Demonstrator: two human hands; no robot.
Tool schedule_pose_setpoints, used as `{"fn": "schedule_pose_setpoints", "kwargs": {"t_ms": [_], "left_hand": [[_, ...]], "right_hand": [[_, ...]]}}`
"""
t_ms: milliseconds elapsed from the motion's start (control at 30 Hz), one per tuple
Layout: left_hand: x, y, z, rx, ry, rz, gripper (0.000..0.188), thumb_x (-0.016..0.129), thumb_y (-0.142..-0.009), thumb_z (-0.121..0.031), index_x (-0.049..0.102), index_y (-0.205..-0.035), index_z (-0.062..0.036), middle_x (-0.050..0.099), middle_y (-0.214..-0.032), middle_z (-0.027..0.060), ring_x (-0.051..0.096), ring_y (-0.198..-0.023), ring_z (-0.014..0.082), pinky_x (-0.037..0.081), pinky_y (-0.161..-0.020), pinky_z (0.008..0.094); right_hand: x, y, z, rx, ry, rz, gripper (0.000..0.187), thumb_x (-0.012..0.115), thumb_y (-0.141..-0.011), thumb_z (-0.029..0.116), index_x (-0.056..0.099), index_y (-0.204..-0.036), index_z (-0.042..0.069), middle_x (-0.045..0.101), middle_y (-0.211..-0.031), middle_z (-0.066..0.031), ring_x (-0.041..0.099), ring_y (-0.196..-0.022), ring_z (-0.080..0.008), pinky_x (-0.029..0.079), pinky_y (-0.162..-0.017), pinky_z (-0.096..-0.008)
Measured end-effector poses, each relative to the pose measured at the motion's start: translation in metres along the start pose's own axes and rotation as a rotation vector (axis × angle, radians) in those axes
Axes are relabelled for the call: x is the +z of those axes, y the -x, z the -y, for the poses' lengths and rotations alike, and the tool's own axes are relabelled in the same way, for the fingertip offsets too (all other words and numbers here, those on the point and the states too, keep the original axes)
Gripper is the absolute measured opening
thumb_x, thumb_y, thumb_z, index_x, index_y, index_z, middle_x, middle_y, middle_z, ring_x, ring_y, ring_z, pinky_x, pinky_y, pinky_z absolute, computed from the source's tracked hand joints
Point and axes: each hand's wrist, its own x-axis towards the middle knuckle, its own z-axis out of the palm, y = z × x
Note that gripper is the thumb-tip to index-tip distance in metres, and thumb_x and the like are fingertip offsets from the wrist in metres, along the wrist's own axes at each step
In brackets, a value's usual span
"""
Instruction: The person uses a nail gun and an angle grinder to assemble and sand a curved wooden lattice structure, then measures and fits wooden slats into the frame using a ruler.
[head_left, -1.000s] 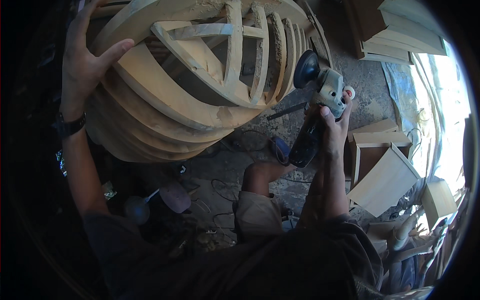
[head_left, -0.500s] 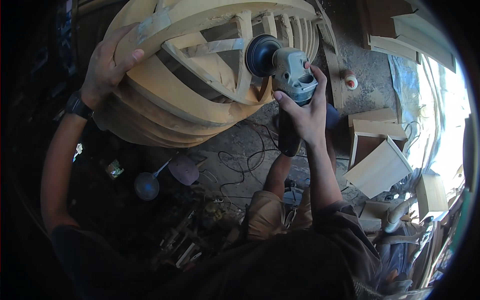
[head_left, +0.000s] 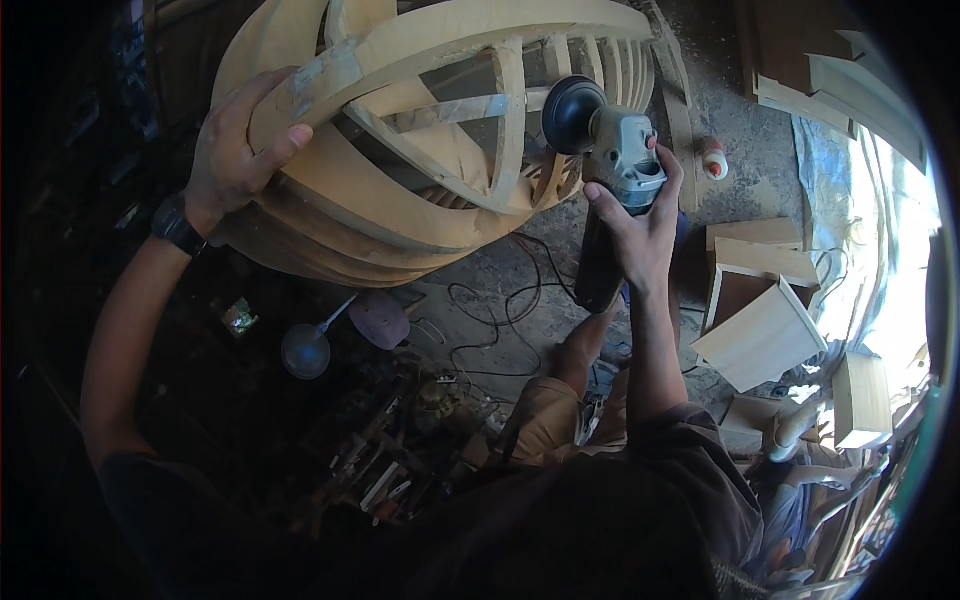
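Note:
A large curved wooden frame (head_left: 385,222), built of bent ribs and slats, fills the upper left. My left hand (head_left: 232,150), with a dark watch on its wrist, is closed over the end of the frame's thick curved rail, thumb on the near side. My right hand (head_left: 648,222) grips an angle grinder (head_left: 622,155) by its grey head, the dark body hanging down below. The grinder's round black disc (head_left: 573,115) is up against the ribs at the frame's right side; whether it touches the wood I cannot tell.
Pale wooden boxes (head_left: 765,335) stand at the right, near another person (head_left: 795,490) at the lower right. A white bottle with a red tip (head_left: 714,160) is on the floor. A dark cable (head_left: 500,310) loops below the frame, beside a purple seat-like object (head_left: 380,320).
The grinder has shifted right along the ribs in my right hand. My left hand keeps its hold on the rail. The whole view has slid slightly.

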Motion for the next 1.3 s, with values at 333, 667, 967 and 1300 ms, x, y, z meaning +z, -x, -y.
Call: {"fn": "schedule_pose_setpoints", "kwargs": {"t_ms": [333, 667, 967, 1300], "left_hand": [[-0.002, -0.002, 0.001, 0.022, 0.021, 0.018, 0.074, 0.07, -0.084, -0.05, 0.06, -0.135, 0.0019, 0.067, -0.125, 0.0237, 0.065, -0.116, 0.0395, 0.05, -0.101, 0.0446], [-0.004, -0.002, 0.004, 0.039, 0.053, 0.021, 0.075, 0.07, -0.083, -0.052, 0.06, -0.134, 0.0019, 0.067, -0.124, 0.0236, 0.066, -0.115, 0.0394, 0.051, -0.099, 0.0444], [-0.004, -0.002, 0.004, -0.007, 0.055, 0.096, 0.088, 0.066, -0.085, -0.061, 0.054, -0.138, 0.0087, 0.064, -0.131, 0.0266, 0.063, -0.122, 0.0386, 0.048, -0.105, 0.0447], [-0.004, -0.003, 0.002, 0.001, 0.054, 0.076, 0.086, 0.066, -0.085, -0.06, 0.054, -0.139, 0.0065, 0.065, -0.129, 0.0255, 0.064, -0.12, 0.0376, 0.048, -0.104, 0.0444]], "right_hand": [[0.0, -0.001, -0.001, 0.055, -0.106, 0.031, 0.091, 0.09, -0.08, 0.025, 0.033, -0.146, 0.0, 0.059, -0.126, -0.0177, 0.059, -0.117, -0.0235, 0.047, -0.104, -0.0364], [0.003, 0.003, -0.009, -0.072, -0.058, 0.106, 0.095, 0.092, -0.075, 0.026, 0.034, -0.145, -0.001, 0.055, -0.13, -0.0175, 0.056, -0.12, -0.0242, 0.045, -0.106, -0.036], [-0.017, -0.003, -0.021, -0.001, -0.131, 0.045, 0.09, 0.089, -0.079, 0.02, 0.033, -0.147, -0.003, 0.056, -0.128, -0.0173, 0.059, -0.114, -0.0217, 0.049, -0.1, -0.0344], [-0.016, -0.003, -0.018, 0.008, -0.1, 0.073, 0.092, 0.09, -0.078, 0.02, 0.032, -0.146, -0.002, 0.058, -0.124, -0.0163, 0.061, -0.113, -0.0217, 0.052, -0.097, -0.0339]]}}
